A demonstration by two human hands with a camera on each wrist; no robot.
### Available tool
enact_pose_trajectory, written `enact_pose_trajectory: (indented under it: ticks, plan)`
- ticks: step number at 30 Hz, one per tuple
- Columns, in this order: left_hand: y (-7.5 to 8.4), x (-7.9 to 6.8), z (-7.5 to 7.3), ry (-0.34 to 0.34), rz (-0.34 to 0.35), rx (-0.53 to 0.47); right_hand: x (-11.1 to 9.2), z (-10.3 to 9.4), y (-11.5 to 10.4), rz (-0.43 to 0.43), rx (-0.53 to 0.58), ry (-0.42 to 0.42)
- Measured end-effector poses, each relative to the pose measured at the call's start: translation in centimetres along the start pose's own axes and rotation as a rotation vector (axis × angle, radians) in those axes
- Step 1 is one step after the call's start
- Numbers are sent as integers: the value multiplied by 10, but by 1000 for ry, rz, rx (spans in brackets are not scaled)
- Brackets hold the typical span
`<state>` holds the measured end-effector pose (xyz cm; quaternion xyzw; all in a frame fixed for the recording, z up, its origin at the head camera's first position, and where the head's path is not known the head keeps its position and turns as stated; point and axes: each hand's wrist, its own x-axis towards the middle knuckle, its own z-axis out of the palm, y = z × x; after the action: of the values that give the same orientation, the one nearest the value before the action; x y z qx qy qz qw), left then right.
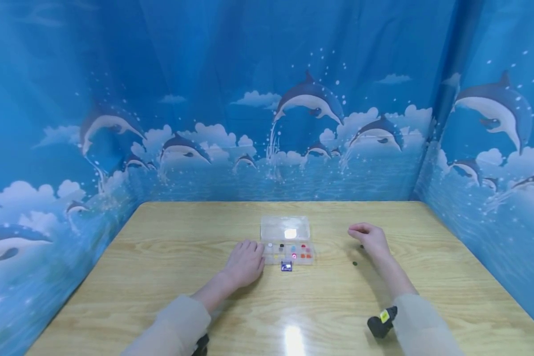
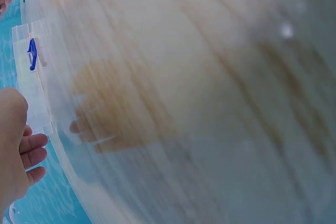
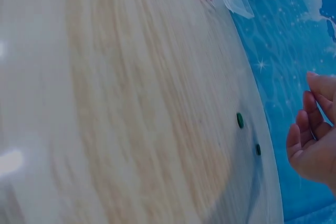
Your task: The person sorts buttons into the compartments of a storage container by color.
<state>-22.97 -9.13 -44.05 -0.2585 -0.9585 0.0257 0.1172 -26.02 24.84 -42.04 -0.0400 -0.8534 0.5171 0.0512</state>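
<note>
A clear plastic compartment box (image 1: pixel 268 259) lies with its lid (image 1: pixel 276 228) raised behind it. Small pieces in white, black, blue, red, pink, orange and yellow sit in its compartments, and a blue latch (image 2: pixel 32 54) shows on its front. My left hand (image 1: pixel 245 262) rests at the box's left end, fingers fairly straight and touching its side. To the right of the box, my right hand (image 1: pixel 374 241) is above the table, thumb and forefinger tips together; no piece between them can be made out. Below it lie two small dark green pieces, one nearer (image 3: pixel 240 120) and one farther (image 3: pixel 258 149).
The light wood-grain table (image 1: pixel 182 222) carries the box near its middle. A blue dolphin-print curtain (image 1: pixel 213 148) hangs along the back and both sides. A black device with a yellow label (image 1: pixel 381 321) sits at the right sleeve's cuff.
</note>
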Motion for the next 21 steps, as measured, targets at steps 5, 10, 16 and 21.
enact_pose_trajectory:
  ticks: [5, 10, 16, 21]
  plan:
    - [1, 0, 0, 1, 0, -4, 1, -14, 6, 2, -23, 22]
    - [1, -1, -1, 4, 0, -12, 2, -21, 12, 27, -11, 48]
    - [1, 0, 0, 0, -2, -8, 1, -22, 18, 80, 17, 75]
    - [1, -1, -1, 6, 2, -7, 1, -21, 26, 92, 22, 100]
